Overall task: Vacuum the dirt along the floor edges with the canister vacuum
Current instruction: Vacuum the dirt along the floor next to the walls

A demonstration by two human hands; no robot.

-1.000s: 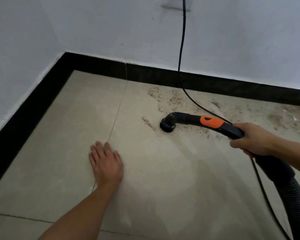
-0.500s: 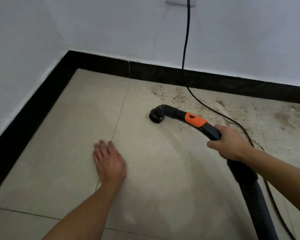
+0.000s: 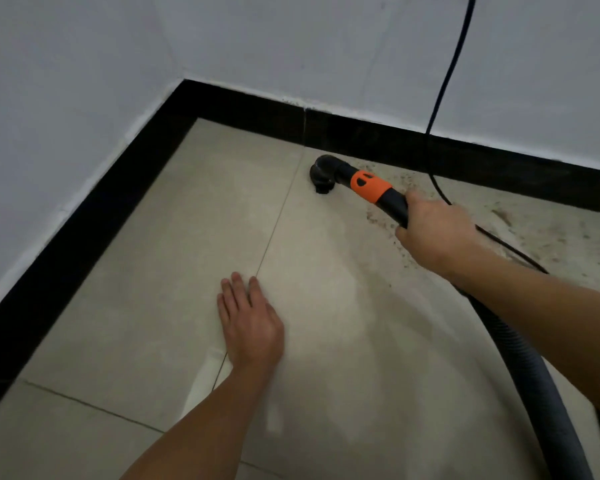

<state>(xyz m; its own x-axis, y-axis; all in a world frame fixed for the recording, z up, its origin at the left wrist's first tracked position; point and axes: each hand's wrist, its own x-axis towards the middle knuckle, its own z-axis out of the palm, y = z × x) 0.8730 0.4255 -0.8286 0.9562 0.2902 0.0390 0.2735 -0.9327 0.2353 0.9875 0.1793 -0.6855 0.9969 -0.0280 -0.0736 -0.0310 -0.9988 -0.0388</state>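
The left hand (image 3: 252, 322) lies flat, fingers straight, low in the middle of the frame. The right hand (image 3: 433, 233) is curled tight in a grip at middle right, arm reaching in from the right edge.

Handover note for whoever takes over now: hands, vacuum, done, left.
Left hand: flat on the floor, fingers straight, holding nothing.
Right hand: grips the vacuum wand behind its orange collar.
Nozzle: on the floor at the back baseboard, near the corner; hose trails back right.
Done: floor left of the nozzle looks clean.
Left: dirt along the baseboard right of the nozzle, around the power cord.
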